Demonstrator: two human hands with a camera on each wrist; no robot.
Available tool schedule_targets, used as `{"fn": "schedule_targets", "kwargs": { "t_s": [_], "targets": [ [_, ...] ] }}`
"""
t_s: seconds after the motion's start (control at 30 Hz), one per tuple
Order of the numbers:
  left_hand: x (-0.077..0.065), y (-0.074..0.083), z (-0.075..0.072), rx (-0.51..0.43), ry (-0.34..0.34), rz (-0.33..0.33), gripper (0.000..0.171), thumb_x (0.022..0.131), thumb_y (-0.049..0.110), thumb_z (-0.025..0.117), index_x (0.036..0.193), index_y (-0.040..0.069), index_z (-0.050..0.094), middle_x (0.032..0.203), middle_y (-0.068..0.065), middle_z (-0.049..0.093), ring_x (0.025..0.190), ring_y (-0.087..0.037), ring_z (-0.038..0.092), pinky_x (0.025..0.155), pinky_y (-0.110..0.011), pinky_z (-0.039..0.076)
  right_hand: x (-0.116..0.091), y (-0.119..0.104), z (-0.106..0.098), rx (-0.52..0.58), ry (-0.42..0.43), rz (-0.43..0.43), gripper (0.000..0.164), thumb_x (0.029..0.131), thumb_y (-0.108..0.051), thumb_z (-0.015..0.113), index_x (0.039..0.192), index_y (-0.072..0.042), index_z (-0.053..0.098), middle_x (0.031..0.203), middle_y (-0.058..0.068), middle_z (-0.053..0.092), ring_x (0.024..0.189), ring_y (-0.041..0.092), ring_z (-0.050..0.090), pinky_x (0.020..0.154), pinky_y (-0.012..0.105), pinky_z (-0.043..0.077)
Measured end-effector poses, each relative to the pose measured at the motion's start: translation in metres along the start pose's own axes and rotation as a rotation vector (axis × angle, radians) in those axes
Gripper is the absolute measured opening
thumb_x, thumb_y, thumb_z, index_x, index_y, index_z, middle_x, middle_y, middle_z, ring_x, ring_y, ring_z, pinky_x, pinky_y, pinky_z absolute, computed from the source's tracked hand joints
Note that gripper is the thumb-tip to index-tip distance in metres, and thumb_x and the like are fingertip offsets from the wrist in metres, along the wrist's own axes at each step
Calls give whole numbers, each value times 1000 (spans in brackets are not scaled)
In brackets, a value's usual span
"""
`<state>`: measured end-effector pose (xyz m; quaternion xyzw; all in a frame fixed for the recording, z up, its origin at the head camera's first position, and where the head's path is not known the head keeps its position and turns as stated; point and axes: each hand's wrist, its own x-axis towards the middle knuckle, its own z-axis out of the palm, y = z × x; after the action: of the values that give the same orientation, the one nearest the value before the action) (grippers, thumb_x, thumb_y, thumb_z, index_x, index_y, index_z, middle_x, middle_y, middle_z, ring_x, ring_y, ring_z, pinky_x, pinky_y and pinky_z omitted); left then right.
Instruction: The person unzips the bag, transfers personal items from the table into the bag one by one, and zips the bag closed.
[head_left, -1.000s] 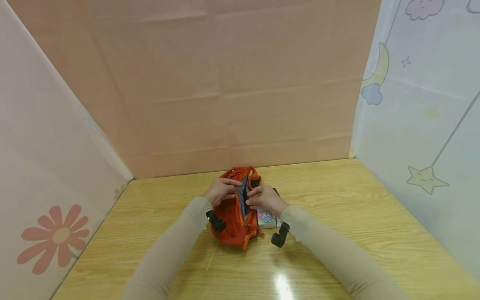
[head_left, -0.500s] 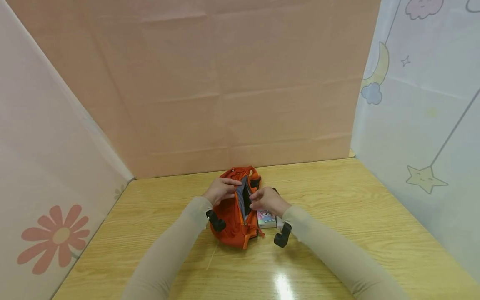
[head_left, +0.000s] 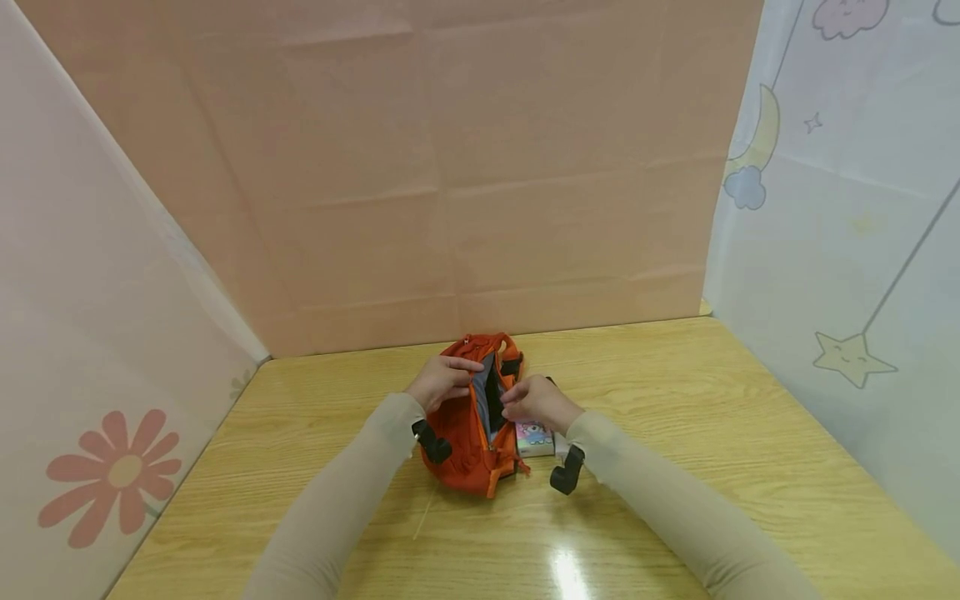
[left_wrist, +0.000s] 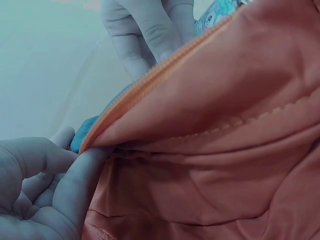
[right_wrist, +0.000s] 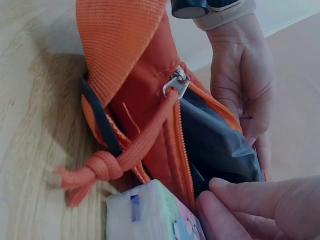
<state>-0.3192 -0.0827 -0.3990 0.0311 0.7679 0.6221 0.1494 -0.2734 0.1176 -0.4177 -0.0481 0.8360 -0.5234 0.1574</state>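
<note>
An orange-red zip bag [head_left: 459, 467] sits on the table with its long zip undone. Grey lining [right_wrist: 215, 132] shows inside the dark opening. My left hand [head_left: 438, 382] pinches the left edge of the opening; the left wrist view shows its thumb and fingers at one end of the orange zipper edge [left_wrist: 165, 70]. On the opposite side, my right hand [head_left: 543, 402] pinches the right edge between thumb and forefinger. A metal zip pull [right_wrist: 177, 86] with a knotted orange cord [right_wrist: 145, 135] hangs at the near end.
A small cartoon-printed packet [head_left: 535, 438] lies against the bag's right side, beneath my right hand. An orange webbing strap [right_wrist: 117, 45] stands at the bag's end. Behind the wooden table [head_left: 637, 358] rises a pink cloth backdrop [head_left: 450, 167].
My right hand has shifted slightly right, and the bag's opening is a little wider. The left hand keeps its place on the left edge.
</note>
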Motion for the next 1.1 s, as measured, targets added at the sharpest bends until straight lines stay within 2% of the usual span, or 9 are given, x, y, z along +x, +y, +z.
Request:
{"fn": "schedule_targets", "kwargs": {
  "t_s": [0.2,0.37,0.57,0.77,0.87,1.1],
  "targets": [
    [1,-1,-1,6,1,-5,27,92,-2,54,112,2,72,114,-7,64,86,-13,60,73,-28,55,1,-2,-1,79,-14,14,25,91,0,61,115,3,67,109,16,68,98,25,68,83,34,56],
    [2,-1,-2,2,5,-7,27,92,-2,54,112,2,72,115,-8,64,85,-13,60,71,-27,54,3,-1,-5,140,-46,-2,29,93,1,58,120,8,63,112,22,66,96,24,68,83,33,56],
    [2,-2,-3,-15,-2,-11,26,93,-2,55,113,2,71,116,-9,64,88,-13,62,74,-30,55,1,4,-21,247,-150,-48,37,96,-3,55,130,8,54,122,26,60,107,32,64,86,38,55],
    [1,-2,-4,-12,-9,-7,27,93,-2,55,113,2,71,124,-12,62,90,-13,62,74,-30,55,-10,9,-44,260,-280,-135,46,100,-12,51,140,10,42,135,31,49,117,38,57,91,44,52],
    [1,-2,-5,-11,-9,-4,27,93,-2,55,114,2,71,126,-12,60,90,-13,62,76,-31,56,-16,13,-56,252,-284,-146,49,100,-17,53,141,8,41,135,31,49,116,36,58,93,46,51],
    [0,-1,-5,-16,-11,-3,27,92,-2,55,113,2,71,124,-12,61,87,-12,63,75,-31,56,-25,29,-81,226,-229,-140,48,99,-18,54,138,8,43,129,28,54,111,33,60,94,47,50]
  ]
}}
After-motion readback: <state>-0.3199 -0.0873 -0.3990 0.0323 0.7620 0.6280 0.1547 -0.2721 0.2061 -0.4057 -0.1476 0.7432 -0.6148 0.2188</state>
